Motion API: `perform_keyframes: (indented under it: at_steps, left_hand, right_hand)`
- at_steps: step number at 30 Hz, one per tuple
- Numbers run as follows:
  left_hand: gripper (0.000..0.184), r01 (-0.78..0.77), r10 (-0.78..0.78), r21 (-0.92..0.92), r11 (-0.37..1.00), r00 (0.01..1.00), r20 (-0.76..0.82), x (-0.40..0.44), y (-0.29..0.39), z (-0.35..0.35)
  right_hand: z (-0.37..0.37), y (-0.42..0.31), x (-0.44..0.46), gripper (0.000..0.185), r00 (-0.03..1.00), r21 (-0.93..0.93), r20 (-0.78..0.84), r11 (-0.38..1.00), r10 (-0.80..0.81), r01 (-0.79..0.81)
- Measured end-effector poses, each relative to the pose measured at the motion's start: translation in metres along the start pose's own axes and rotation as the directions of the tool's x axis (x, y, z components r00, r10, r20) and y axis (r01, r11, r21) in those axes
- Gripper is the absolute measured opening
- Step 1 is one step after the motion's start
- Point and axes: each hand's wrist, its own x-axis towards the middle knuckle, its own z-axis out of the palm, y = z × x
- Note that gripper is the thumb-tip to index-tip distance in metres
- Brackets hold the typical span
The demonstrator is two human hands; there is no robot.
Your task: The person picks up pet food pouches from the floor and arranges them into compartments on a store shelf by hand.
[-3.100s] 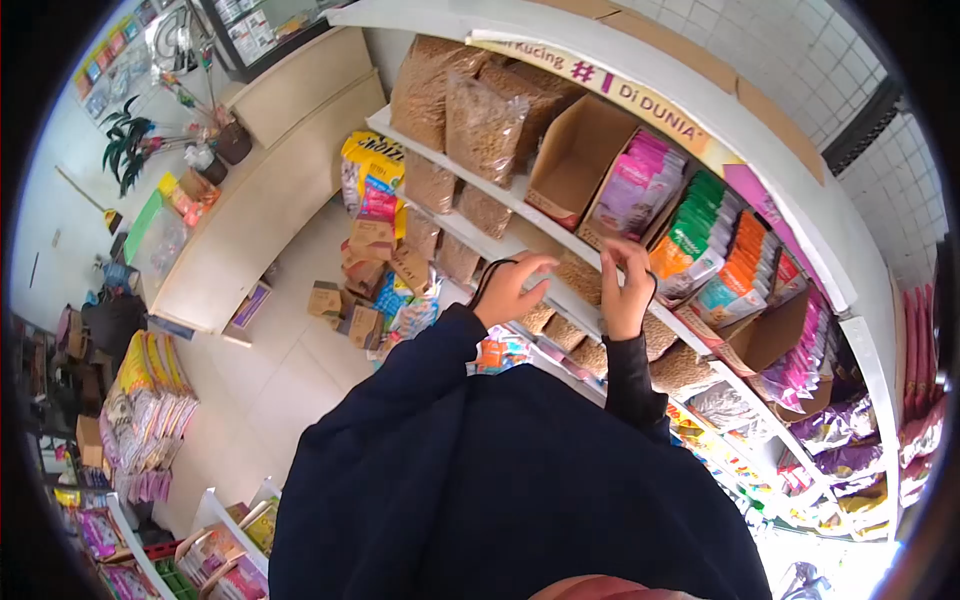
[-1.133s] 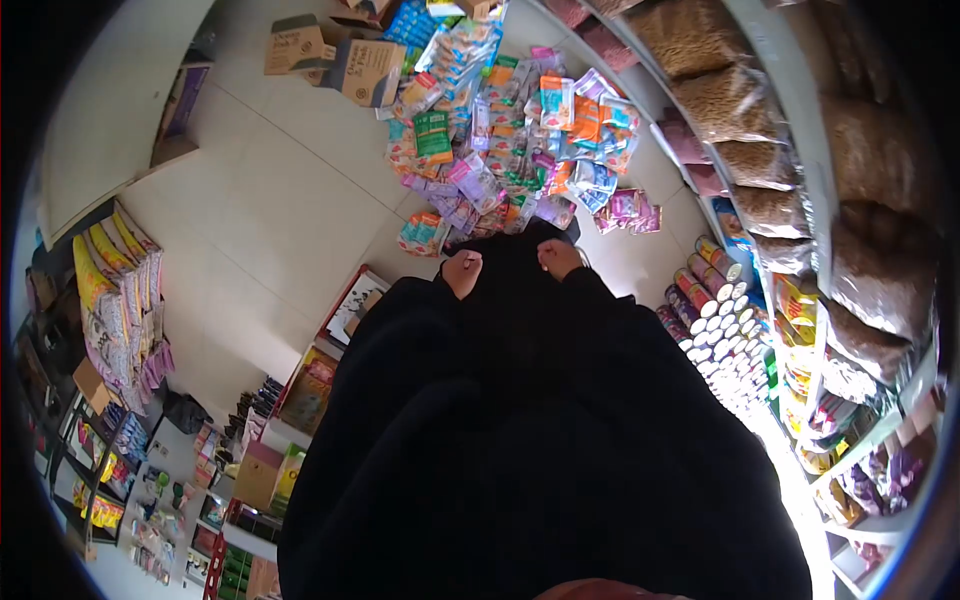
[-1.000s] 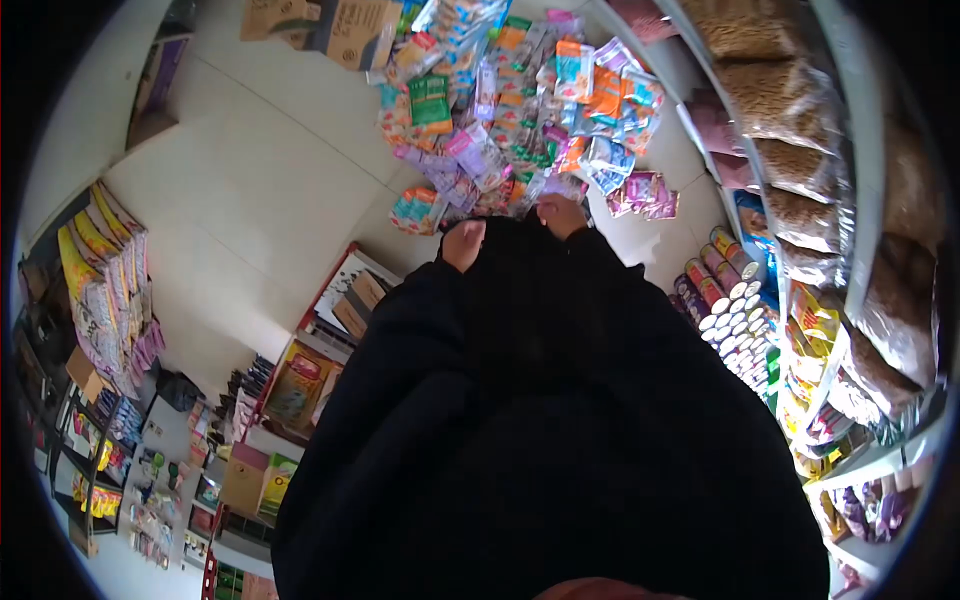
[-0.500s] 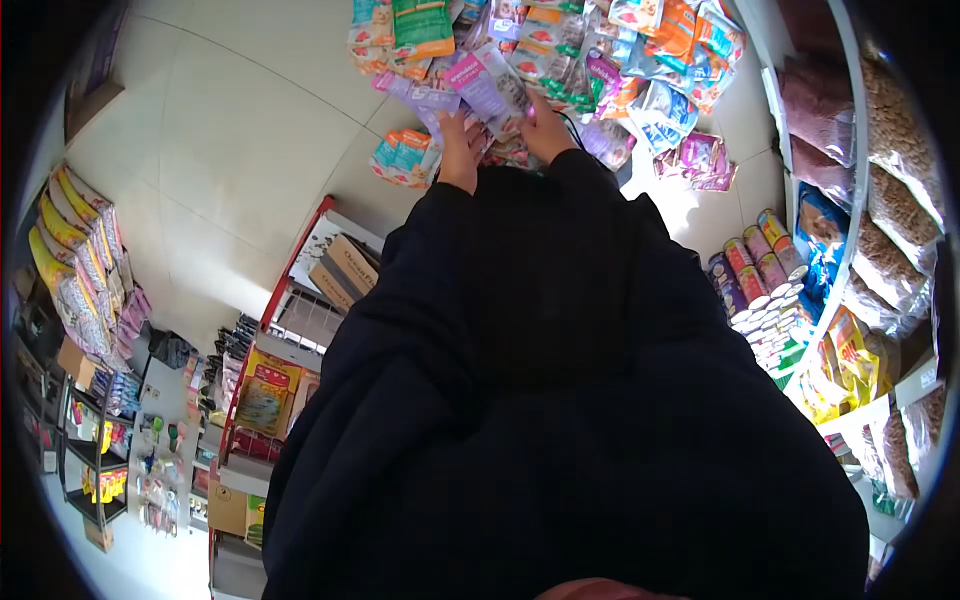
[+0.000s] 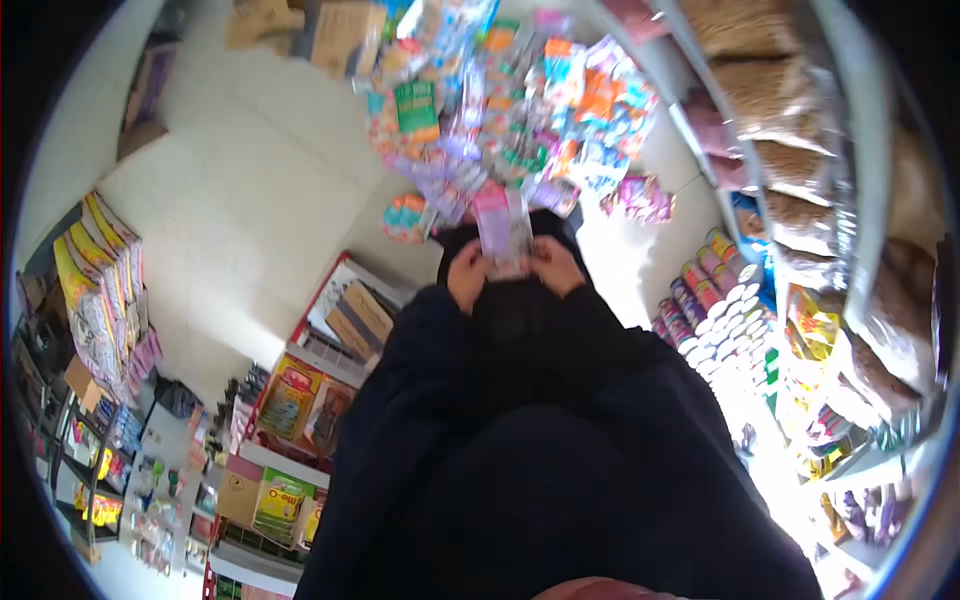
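Observation:
A pink and purple pouch point(image 5: 503, 222) is held between my two hands, close in front of my dark clothing. My left hand point(image 5: 468, 275) is closed on its lower left side, and my right hand point(image 5: 556, 265) pinches the lower right side. Just beyond them, a heap of colourful pouches point(image 5: 520, 110) is spread over the floor, with a green pouch point(image 5: 416, 107) lying on the left part of it. Orange and teal pouches point(image 5: 406, 217) lie at the heap's near left edge. Motion blurs the print on the packs.
Cardboard boxes point(image 5: 345, 38) lie on the floor beyond the heap. Shelves with bagged kibble point(image 5: 770, 95) run along the right, above stacked cans point(image 5: 715, 320). At the left are stacked yellow sacks point(image 5: 100, 280) and a red-edged rack point(image 5: 322, 300) with boxes.
A pink and purple pouch has come off the heap and is now in both hands, nearer my body. The view has tilted back up, so the heap appears farther off.

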Motion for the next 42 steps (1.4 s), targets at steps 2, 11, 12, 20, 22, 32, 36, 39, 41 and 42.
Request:
perform_keyframes:
  at_steps: [2,11,12,20,22,32,36,39,41,42]
  left_hand:
    - [0.021,0.055,-0.055,0.046,0.997,0.998,-0.003,-0.042,0.063,0.032]
    - [0.034,-0.460,0.440,-0.095,0.883,0.742,0.506,-0.188,0.309,0.120]
    - [0.035,-0.499,0.461,-0.096,0.861,0.689,0.559,-0.204,0.325,0.121]
    - [0.030,-0.636,0.497,-0.031,0.771,0.571,0.654,-0.321,0.386,0.099]
    - [0.031,-0.678,0.488,0.008,0.735,0.537,0.688,-0.339,0.397,0.095]
    - [0.025,-0.885,0.564,-0.022,0.465,0.277,0.778,-0.395,0.438,0.140]
    - [0.028,-0.988,0.618,-0.007,0.154,0.091,0.781,-0.407,0.440,0.171]
    - [0.034,-0.997,0.545,0.033,0.066,0.063,0.836,-0.408,0.440,0.197]
    - [0.035,-1.000,0.541,0.011,0.024,0.022,0.841,-0.407,0.444,0.220]
    - [0.036,-1.000,0.538,0.007,-0.019,-0.004,0.843,-0.407,0.446,0.229]
  right_hand:
    - [-0.019,-0.040,-0.045,0.034,1.000,0.076,0.026,0.997,0.000,-0.002]
    - [-0.071,-0.254,-0.211,0.032,0.857,-0.077,-0.306,0.908,-0.414,0.412]
    - [-0.069,-0.281,-0.236,0.024,0.850,0.053,-0.293,0.880,-0.439,0.472]
    - [-0.036,-0.346,-0.352,0.021,0.667,-0.125,-0.310,0.725,-0.677,0.678]
    - [-0.037,-0.346,-0.360,0.024,0.601,-0.266,-0.335,0.685,-0.726,0.679]
    - [-0.068,-0.398,-0.469,0.046,0.128,-0.247,-0.620,0.347,-0.774,0.905]
    - [-0.080,-0.411,-0.511,0.038,0.159,-0.430,-0.594,0.479,-0.788,0.766]
    - [-0.107,-0.414,-0.518,0.020,0.162,-0.650,-0.444,0.441,-0.881,0.618]
    - [-0.130,-0.415,-0.521,0.019,0.158,-0.649,-0.435,0.430,-0.887,0.628]
    - [-0.141,-0.418,-0.523,0.018,0.160,-0.635,-0.422,0.417,-0.892,0.650]
